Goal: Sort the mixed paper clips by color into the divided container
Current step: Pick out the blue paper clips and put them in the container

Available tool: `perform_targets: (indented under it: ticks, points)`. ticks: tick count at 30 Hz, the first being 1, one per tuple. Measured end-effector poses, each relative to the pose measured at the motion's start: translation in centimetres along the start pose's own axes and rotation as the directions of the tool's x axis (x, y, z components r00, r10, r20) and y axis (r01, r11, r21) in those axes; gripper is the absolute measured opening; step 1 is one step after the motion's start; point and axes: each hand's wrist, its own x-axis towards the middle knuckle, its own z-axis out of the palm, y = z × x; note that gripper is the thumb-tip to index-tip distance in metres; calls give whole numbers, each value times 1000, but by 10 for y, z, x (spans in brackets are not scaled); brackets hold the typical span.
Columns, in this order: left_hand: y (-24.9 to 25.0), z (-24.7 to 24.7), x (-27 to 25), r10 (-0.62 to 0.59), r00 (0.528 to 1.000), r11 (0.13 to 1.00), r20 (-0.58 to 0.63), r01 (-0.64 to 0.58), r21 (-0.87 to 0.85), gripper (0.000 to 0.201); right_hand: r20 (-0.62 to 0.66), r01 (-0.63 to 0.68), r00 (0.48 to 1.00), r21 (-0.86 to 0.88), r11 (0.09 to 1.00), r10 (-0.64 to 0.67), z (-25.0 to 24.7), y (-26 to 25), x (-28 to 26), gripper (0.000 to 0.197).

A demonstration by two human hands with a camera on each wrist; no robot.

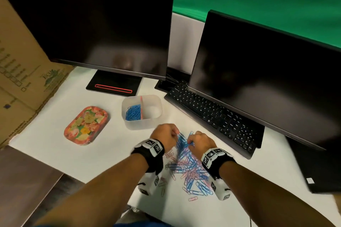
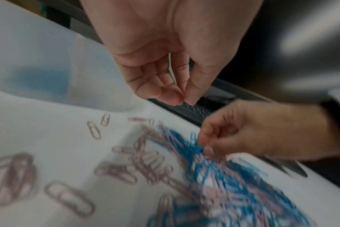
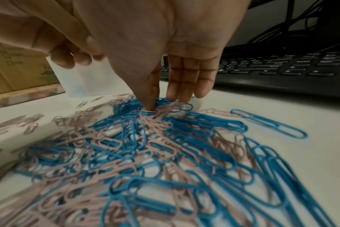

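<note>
A mixed pile of blue and pink paper clips (image 1: 188, 165) lies on the white table. My right hand (image 3: 159, 102) digs into its far end, thumb and forefinger pinching a few blue clips (image 2: 198, 148). My left hand (image 2: 184, 101) hovers just left of it above the pile's far edge, fingertips curled against the thumb with nothing visible between them. The translucent divided container (image 1: 144, 127) stands just beyond the hands. Its left compartment holds blue clips (image 1: 133, 112). The right compartment looks bare, past a pink divider (image 1: 141, 107).
A flowered tin tray (image 1: 85, 125) sits left of the container. A black keyboard (image 1: 212, 116) runs along the right, close to the pile, under a dark monitor (image 1: 267, 79). A second monitor (image 1: 92, 29) stands behind, a cardboard box (image 1: 18, 72) at far left.
</note>
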Motion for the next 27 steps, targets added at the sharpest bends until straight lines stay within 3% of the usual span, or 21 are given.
perform_targets:
  ticks: [6,12,15,18,24,27]
  points:
    - [2,38,9,-15,990,950,143,-30,309,29,-21,12,1000,89,996,-10,3,5,-8,14]
    - [-5,46,16,0,985,908,174,-73,412,20,-26,-76,995,422,904,96,-3,25,-14,9]
    - [-7,47,17,5,988,909,157,-70,410,15,-48,-73,990,634,770,133,-6,32,-17,8]
    - [-8,46,15,7,990,929,140,-58,366,14,4,-92,989,807,583,150,-5,36,-20,19]
    - [-16,39,14,-17,999,1000,-33,17,7,19,166,-180,976,979,93,143,-10,42,-33,20]
    - [-21,33,13,-46,998,985,-43,38,-169,25,210,-207,970,978,-35,123,-11,42,-36,24]
